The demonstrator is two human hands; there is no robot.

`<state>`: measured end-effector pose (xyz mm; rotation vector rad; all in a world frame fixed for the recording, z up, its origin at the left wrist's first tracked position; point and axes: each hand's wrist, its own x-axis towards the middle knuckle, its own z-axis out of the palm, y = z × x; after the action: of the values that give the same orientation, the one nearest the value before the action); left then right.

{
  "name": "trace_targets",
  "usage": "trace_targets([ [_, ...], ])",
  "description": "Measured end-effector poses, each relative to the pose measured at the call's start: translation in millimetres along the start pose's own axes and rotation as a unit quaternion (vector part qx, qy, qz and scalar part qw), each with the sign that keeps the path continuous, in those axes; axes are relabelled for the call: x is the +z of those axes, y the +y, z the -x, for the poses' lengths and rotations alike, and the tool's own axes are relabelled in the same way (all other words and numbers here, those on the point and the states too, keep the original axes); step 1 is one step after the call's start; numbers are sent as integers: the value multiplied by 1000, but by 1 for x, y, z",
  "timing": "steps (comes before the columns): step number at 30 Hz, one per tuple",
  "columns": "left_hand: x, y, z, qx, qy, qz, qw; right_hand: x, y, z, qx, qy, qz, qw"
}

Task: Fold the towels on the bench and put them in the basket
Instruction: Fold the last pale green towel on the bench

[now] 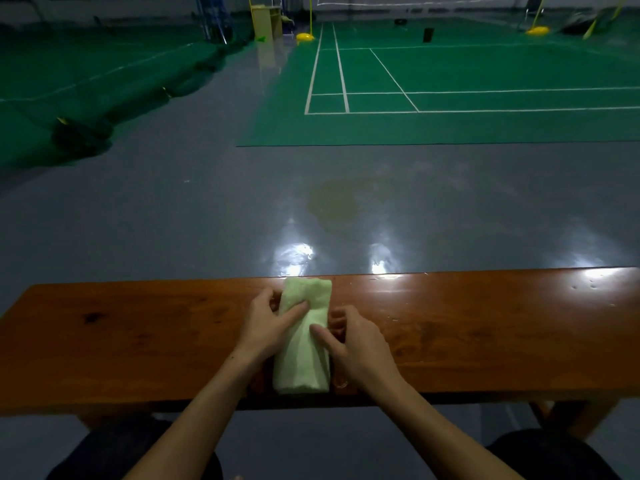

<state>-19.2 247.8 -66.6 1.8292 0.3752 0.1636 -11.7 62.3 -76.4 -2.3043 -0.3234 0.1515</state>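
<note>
A pale green towel (304, 355), folded into a narrow strip, lies across the brown wooden bench (138, 334), reaching from its far edge to its near edge. My left hand (266, 323) rests on the towel's left side, thumb on top and fingers curled at its left edge. My right hand (353, 341) sits at the towel's right side, thumb on the cloth and fingers curled beside it. Whether either hand pinches the cloth is not clear. No basket is in view.
The bench runs the full width of the view, with shiny grey floor (207, 220) beyond it. A green badminton court (450, 81) lies farther off, with yellow posts and a heaped dark net at the left. My knees (131, 455) are below the bench.
</note>
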Motion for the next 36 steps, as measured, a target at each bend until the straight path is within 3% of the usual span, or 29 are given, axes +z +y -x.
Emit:
trace_targets([
  [3,-3,16,6,-16,10,110,994,-3,-7,-2,16,-33,-194,980],
  [6,-8,27,9,-15,28,151,988,-3,-17,-1,33,-89,-358,929],
  [9,-16,32,14,-21,61,188,980,-6,-27,1,11,-93,-402,911],
  [16,-51,55,28,19,123,205,971,-17,-46,3,-129,-38,-321,937],
  [20,-73,59,48,47,190,194,961,-15,-65,9,-167,-18,-296,940],
  [25,-118,47,75,47,220,197,954,5,-95,17,-208,-26,-246,946],
  [30,-184,7,112,41,272,170,946,48,-140,31,-260,-78,-175,946],
  [36,-269,-68,174,-1,343,136,929,143,-193,58,-311,-199,-101,924],
])
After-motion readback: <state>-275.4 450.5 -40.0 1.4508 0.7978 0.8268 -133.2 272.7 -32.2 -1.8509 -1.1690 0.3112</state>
